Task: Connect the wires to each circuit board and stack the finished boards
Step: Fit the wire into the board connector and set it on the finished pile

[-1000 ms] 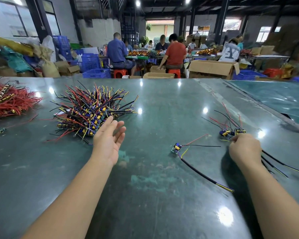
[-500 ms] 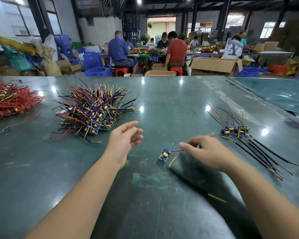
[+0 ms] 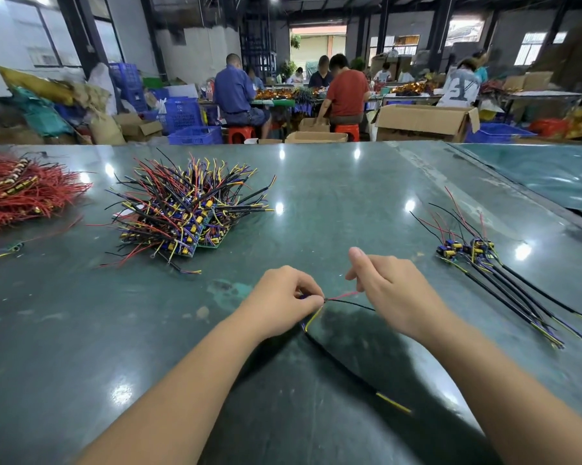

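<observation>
We see two bare forearms reaching forward over a dark green glossy tabletop (image 3: 316,196). The left hand (image 3: 279,297) curls inward, thumb and fingertips pinched around a small circuit board that stays almost wholly hidden inside the grip, held just above the table near its middle. From that pinch a thin red wire (image 3: 343,294) and a thin black wire (image 3: 353,303) run rightward, a short yellow wire (image 3: 313,317) bends downward, and a thick black sheathed cable with a yellow tip (image 3: 346,370) trails toward us along the surface.

The right hand (image 3: 393,290) hovers just beside the left, its index finger raised; the red wire passes under its fingers, but we cannot tell whether they grip it.

A big heap of boards bristling with black, red, yellow and purple wires (image 3: 185,213) lies far left of the hands. A small row of wired boards with long black cables (image 3: 470,253) lies to the right. A bundle of red wires (image 3: 21,193) sits at the left edge.

A seated worker's grey shirt (image 3: 459,92) bears large numerals we cannot read with certainty.
</observation>
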Demonstrator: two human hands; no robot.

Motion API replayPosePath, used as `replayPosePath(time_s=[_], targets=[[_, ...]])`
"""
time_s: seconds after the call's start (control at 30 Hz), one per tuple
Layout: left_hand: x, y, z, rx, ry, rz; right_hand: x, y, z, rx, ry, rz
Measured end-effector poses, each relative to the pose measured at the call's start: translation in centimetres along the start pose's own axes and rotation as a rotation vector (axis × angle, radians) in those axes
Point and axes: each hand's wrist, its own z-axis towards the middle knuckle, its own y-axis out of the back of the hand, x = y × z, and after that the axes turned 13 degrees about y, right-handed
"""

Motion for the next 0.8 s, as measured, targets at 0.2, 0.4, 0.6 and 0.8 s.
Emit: replayPosePath(time_s=[0.2,0.4,0.6,0.8], targets=[[-0.1,0.1,0.5,-0.332,0.171,-0.160,0.4,-0.6,-0.2,0.075,-0.092,0.227],[-0.1,0.4,0.8,-0.510,0.202,-0.295,0.8,-0.3,-0.6,0.533,-0.098,0.289],[-0.7,-0.3,0.4,-0.326,0.143,-0.555,0.6,-0.3,-0.5,0.403,-0.075,0.228],[-2.5,-0.6,-0.3,-0.067,0.170,-0.977,0.4,-0.9,-0.4,0.226,-0.001,0.348]])
